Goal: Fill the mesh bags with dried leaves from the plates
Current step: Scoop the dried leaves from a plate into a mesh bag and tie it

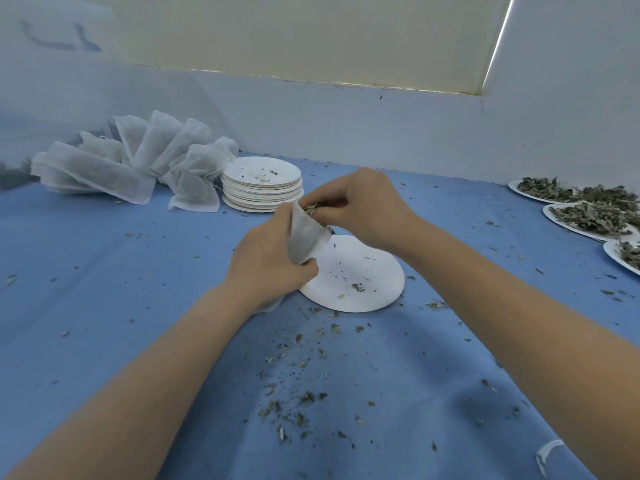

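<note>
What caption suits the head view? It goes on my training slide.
Left hand holds a mesh bag open while right hand stuffs in dried leaves.

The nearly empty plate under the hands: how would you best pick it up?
Pinch the plate by its near right rim, coming from the right. It lies flat and thin on the cloth; that edge is bare, while the left hand and bag cover its far left.

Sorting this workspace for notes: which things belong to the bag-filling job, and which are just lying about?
In use: mesh bag, dried leaves, left hand, right hand, nearly empty plate, full plates.
Idle: stacked empty plates, filled bags, scattered crumbs.
</note>
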`<move>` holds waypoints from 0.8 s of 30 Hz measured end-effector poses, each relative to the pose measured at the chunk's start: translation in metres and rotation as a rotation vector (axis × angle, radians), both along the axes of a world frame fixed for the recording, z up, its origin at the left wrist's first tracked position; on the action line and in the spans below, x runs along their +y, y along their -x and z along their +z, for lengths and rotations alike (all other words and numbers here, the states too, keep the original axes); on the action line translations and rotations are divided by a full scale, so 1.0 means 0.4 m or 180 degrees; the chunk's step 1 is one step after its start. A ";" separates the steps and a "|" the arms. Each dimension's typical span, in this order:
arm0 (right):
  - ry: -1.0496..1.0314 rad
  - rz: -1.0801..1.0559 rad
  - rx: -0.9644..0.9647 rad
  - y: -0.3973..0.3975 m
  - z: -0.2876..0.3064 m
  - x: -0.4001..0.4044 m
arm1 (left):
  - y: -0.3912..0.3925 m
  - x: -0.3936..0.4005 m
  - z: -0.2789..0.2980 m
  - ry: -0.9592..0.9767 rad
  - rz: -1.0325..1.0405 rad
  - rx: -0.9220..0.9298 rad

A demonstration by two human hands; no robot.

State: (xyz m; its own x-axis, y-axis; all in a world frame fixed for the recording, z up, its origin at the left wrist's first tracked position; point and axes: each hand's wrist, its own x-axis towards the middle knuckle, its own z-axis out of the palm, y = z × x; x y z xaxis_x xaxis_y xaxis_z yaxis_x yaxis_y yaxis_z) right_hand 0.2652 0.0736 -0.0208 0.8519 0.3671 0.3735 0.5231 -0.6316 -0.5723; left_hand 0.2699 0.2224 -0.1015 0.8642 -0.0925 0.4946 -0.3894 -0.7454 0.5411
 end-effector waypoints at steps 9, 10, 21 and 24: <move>0.0884 0.0488 0.0632 0.003 0.021 -0.008 | 0.007 -0.002 -0.003 0.0889 -0.0185 0.0134; 0.0933 0.0602 0.0847 0.000 0.031 -0.012 | 0.006 0.000 -0.004 0.0907 -0.0185 0.0155; 0.0595 0.0044 0.0294 -0.014 0.038 -0.002 | 0.010 -0.005 0.008 0.1034 -0.0336 0.0035; 0.0947 -0.0073 0.0030 -0.015 0.016 0.023 | 0.014 -0.012 0.012 0.0908 -0.0355 -0.0043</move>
State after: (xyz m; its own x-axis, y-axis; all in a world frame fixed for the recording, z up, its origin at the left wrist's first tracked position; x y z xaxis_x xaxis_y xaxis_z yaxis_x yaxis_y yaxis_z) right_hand 0.2711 0.0829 -0.0146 0.8641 0.4400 0.2444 0.5023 -0.7839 -0.3650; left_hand 0.2643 0.2178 -0.0968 0.8496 -0.0422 0.5257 -0.4690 -0.5162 0.7166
